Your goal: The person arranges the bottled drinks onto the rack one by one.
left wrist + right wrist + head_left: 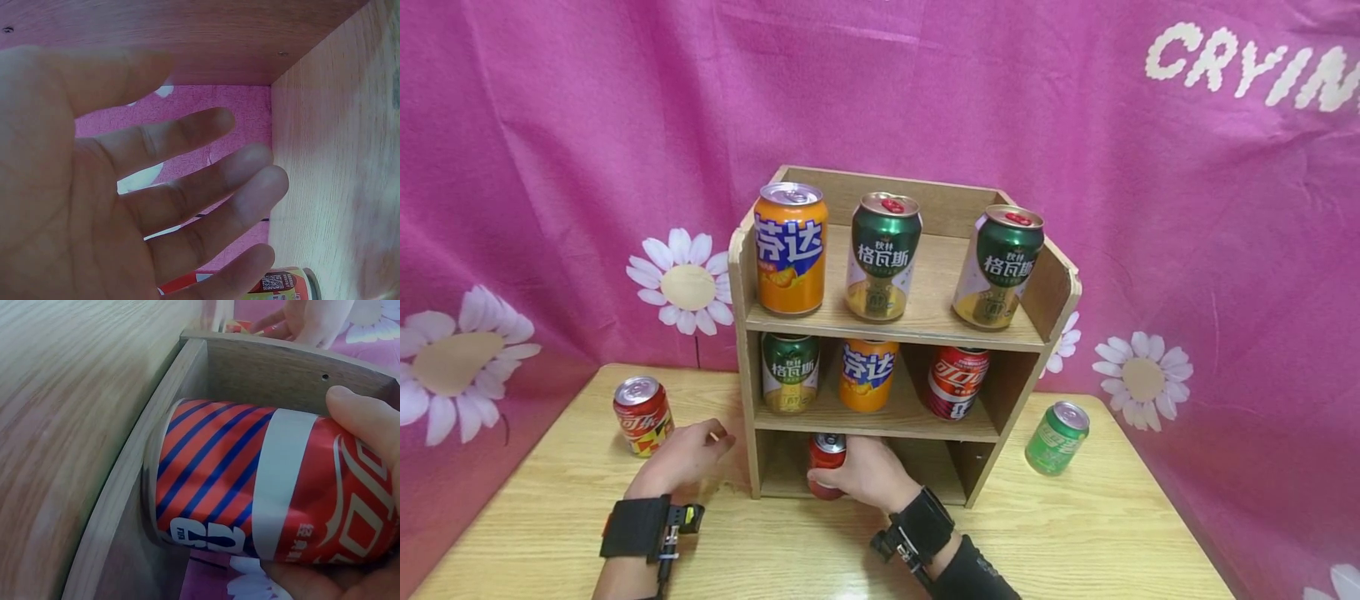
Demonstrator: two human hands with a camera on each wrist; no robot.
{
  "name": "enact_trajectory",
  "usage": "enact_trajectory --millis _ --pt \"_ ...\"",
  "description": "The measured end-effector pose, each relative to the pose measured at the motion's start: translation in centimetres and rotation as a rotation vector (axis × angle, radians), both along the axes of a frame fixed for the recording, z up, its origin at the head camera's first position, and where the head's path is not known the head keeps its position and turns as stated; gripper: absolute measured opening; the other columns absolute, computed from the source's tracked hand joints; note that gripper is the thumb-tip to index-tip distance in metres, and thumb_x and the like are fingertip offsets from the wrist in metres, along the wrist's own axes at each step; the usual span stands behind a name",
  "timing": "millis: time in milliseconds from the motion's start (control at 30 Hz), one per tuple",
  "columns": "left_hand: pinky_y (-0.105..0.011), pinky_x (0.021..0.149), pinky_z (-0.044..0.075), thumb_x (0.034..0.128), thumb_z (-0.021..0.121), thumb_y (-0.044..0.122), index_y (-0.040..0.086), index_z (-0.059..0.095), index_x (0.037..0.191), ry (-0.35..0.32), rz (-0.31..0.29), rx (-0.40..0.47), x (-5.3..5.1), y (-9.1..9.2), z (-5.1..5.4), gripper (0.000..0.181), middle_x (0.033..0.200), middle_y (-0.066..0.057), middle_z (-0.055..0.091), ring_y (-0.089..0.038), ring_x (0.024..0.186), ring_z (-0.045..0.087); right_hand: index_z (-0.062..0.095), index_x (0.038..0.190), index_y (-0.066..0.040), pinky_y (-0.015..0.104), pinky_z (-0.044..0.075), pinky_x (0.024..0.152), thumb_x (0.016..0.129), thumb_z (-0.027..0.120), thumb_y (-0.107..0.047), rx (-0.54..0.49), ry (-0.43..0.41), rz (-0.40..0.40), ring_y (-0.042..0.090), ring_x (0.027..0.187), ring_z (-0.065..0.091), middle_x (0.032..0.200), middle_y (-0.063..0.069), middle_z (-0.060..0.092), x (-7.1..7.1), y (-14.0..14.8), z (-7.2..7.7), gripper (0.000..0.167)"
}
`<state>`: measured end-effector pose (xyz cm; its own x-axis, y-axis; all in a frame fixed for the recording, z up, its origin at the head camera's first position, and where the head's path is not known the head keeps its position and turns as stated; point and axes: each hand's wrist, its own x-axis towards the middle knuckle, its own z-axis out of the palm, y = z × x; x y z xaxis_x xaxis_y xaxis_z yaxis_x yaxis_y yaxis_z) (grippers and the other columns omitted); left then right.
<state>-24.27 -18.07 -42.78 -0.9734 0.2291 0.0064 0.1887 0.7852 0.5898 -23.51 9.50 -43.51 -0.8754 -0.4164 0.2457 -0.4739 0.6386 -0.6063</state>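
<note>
My right hand (pixel 876 475) grips a red can (pixel 827 467) at the left of the bottom shelf compartment of the wooden shelf (pixel 880 427). In the right wrist view the red can (pixel 250 481) has blue stripes and a white band, with thumb and fingers on opposite sides. My left hand (pixel 681 457) is held left of the shelf, beside a red and yellow can (pixel 643 417) on the table. Relaxed, spread fingers of the left hand (pixel 144 187) hold nothing in the left wrist view.
An orange can (pixel 792 250) and two green cans (pixel 883 257) stand on the top shelf. Its middle level holds a green can (pixel 790 372), an orange can (pixel 867 375) and a red can (pixel 958 383). Right of the shelf, a light green can (pixel 1057 438) stands on the table (pixel 1075 533).
</note>
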Motion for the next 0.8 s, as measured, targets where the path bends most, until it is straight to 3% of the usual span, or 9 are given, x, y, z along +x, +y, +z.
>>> enact_trajectory --millis 267,467,800 --pt "-0.050 0.076 0.047 0.0942 0.053 0.022 -0.001 0.062 0.107 0.011 0.007 -0.014 0.0 0.0 0.0 0.028 0.102 -0.019 0.065 -0.036 0.094 0.060 0.051 0.123 -0.015 0.026 0.050 0.077 0.074 0.080 -0.034 0.008 0.011 -0.014 0.010 0.090 0.061 0.104 -0.002 0.062 -0.2 -1.3 -0.2 0.060" --pt "-0.048 0.073 0.048 0.0946 0.053 0.022 -0.001 0.062 0.107 0.003 0.005 -0.012 0.1 -0.1 0.2 0.027 0.099 -0.017 0.065 -0.032 0.090 0.061 0.050 0.126 -0.014 0.027 0.050 0.081 0.074 0.081 -0.033 -0.011 0.036 -0.009 0.011 0.093 0.060 0.108 -0.001 0.060 -0.6 -2.3 -0.3 0.064" --pt "-0.046 0.071 0.048 0.0935 0.054 0.022 0.000 0.062 0.104 0.015 0.004 -0.008 0.2 0.1 0.0 0.026 0.095 -0.016 0.065 -0.030 0.086 0.061 0.047 0.132 -0.014 0.030 0.048 0.085 0.074 0.081 -0.034 -0.028 -0.005 -0.034 0.013 0.097 0.058 0.113 0.000 0.058 -0.8 -3.4 -0.4 0.069"
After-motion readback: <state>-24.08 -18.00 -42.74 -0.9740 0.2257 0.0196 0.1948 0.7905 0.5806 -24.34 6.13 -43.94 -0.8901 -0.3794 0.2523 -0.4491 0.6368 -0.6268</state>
